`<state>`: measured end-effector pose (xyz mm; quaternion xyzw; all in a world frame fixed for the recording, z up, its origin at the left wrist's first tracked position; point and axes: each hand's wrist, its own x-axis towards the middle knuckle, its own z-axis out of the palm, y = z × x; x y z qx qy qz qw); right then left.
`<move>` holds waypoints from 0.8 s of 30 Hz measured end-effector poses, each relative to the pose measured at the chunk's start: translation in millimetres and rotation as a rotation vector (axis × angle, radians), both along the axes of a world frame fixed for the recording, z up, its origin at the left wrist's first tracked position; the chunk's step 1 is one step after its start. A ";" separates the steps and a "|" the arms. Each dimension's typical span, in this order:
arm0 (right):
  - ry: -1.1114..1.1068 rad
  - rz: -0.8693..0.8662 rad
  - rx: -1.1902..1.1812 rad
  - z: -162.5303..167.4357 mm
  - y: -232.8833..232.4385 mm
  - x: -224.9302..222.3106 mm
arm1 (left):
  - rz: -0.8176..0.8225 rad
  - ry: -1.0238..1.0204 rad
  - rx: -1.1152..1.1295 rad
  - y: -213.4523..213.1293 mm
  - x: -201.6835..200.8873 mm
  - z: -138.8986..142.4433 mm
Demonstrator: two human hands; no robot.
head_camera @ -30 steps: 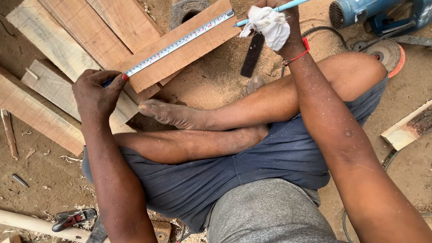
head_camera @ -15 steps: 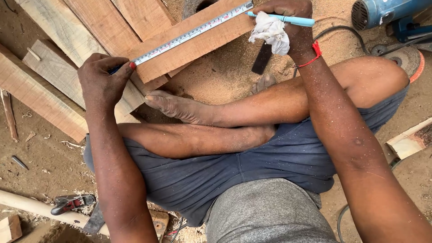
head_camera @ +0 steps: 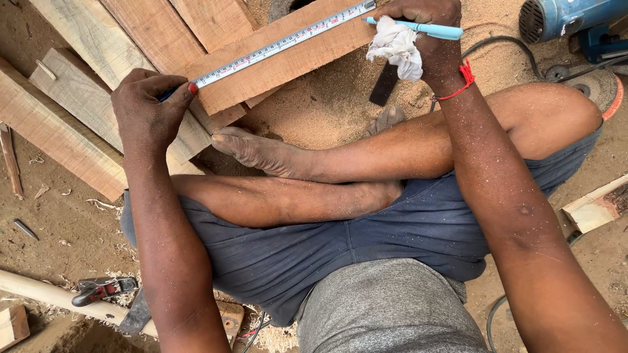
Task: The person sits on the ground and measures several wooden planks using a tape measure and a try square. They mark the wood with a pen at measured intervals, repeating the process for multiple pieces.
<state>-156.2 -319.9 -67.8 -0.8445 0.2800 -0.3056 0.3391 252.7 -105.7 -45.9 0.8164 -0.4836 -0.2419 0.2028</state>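
left hand (head_camera: 147,108): upper left of frame, fingers curled shut, pinning the near end of the tape measure (head_camera: 281,44) onto the plank (head_camera: 288,62); thumb with red nail pressed on the tape
right hand (head_camera: 422,29): top centre-right, fingers closed around a light blue pen (head_camera: 418,27) and a bunched white cloth (head_camera: 396,47) (both in the same grip); red string on the wrist
tape measure: stretched flat along the plank, running diagonally from the left hand up to the right hand at the top edge
plank: reddish-brown board, upper centre, lying across other boards (head_camera: 98,85) stacked at upper left
pen: tip points left, touching or just above the tape's far end (cannot tell which)
person: seated cross-legged on sawdust, bare foot (head_camera: 255,150) just below the plank, dark blue shorts
power tool (head_camera: 569,19): blue, top right corner, well apart from the plank
clamp tool (head_camera: 101,289): lower left, lying on a pale pole (head_camera: 39,294)
offcut (head_camera: 595,206): right edge, small wood block
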 end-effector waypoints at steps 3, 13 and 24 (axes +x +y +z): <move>0.010 0.018 -0.020 1.8 2.9 2.0 | -0.002 0.002 -0.009 0.5 -1.0 0.6; 0.034 0.079 -0.097 0.9 4.3 13.3 | -0.024 -0.012 -0.026 2.4 3.6 -3.6; 0.075 0.084 -0.123 -2.8 0.9 11.5 | -0.024 -0.062 0.011 -1.5 0.1 -0.4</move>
